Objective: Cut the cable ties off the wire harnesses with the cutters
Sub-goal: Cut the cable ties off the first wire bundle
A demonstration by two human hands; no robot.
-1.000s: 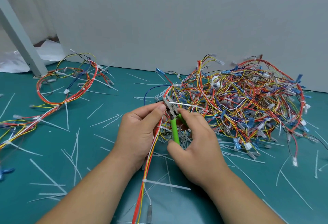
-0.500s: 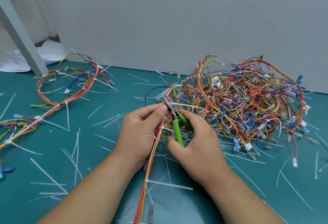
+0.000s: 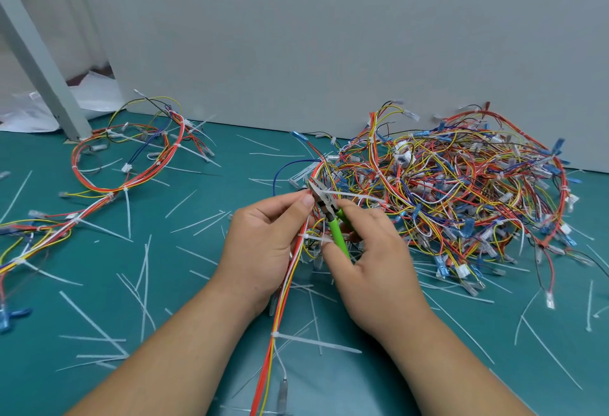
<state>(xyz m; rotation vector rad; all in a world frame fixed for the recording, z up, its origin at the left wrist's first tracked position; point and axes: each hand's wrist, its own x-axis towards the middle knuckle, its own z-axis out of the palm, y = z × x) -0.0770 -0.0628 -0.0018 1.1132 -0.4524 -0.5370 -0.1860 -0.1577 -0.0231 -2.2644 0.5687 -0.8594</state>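
Fingers of the right hand curl round the green handles of the cutters, whose nose sits at a white cable tie on the harness that the left hand pinches between thumb and fingers just beside the blades. Farther right lies the tangled pile of harnesses; another harness loops at the far left, and cut ties litter the teal mat.

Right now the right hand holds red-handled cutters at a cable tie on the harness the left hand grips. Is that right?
Not quite: the head view shows green handles, not red. The right hand holds green-handled cutters at a cable tie on the harness the left hand grips.
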